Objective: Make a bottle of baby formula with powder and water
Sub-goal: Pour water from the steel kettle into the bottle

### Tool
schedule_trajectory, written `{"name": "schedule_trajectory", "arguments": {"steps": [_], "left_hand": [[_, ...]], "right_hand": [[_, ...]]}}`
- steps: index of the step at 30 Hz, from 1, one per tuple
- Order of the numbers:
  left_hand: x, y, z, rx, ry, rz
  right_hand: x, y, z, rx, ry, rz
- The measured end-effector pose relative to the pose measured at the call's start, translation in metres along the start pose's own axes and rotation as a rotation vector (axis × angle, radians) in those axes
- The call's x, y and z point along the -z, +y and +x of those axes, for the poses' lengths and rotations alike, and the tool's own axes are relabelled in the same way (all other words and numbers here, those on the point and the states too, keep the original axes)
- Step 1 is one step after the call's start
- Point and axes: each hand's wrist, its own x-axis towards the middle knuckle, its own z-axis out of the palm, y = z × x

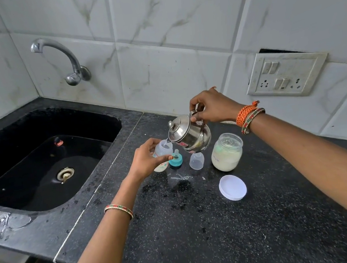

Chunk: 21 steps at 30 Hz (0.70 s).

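Head view: right hand (pixel 213 108) grips the tilted kettle (pixel 188 136) by its handle; left hand (pixel 147 159) wraps the bottle (pixel 163 152) on the counter (pixel 224 234). Keeping spout over the mouth and pouring slowly should avoid spills.

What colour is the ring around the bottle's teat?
Teal blue-green; the teat ring shows in the head view, standing on the counter.

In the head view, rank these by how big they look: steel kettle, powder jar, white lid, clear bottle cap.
1. Steel kettle
2. Powder jar
3. White lid; it lies nearer the camera, so its rank is unsure
4. Clear bottle cap
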Motion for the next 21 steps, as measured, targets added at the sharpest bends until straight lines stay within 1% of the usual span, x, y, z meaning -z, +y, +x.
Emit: {"name": "schedule_trajectory", "arguments": {"steps": [21], "left_hand": [[0.003,-0.004,-0.003,-0.014,-0.023,0.019]], "right_hand": [[0.002,-0.013,-0.003,0.022,0.003,-0.025]]}}
